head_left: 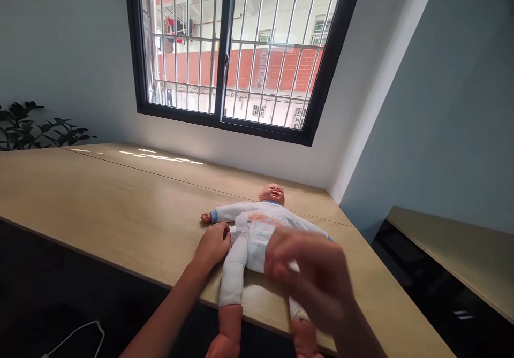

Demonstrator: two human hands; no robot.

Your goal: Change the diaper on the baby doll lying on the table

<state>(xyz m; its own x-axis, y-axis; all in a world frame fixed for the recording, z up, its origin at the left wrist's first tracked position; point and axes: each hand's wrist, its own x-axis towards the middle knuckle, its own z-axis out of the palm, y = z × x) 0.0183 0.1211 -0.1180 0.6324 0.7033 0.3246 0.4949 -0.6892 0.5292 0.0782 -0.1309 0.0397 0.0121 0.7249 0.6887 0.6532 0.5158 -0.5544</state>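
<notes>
A baby doll (235, 272) in a white outfit with blue cuffs lies on its back on the wooden table (152, 224), its head toward the window and its lower legs hanging past the front edge. A white diaper (257, 243) is around its hips. My left hand (212, 244) rests at the doll's hip on the left side, fingers curled and pinching the diaper's side edge. Blurred by motion, my right hand (311, 272) is above the opposite hip and thigh, with bent fingers. It hides that side of the diaper, and whether it holds anything is unclear.
Behind the table is a black-framed window (223, 117) with metal bars outside. A leafy plant (36, 130) stands at the far left. Another wooden surface (453, 245) is at the right. A white cable (98, 326) shows at the lower left.
</notes>
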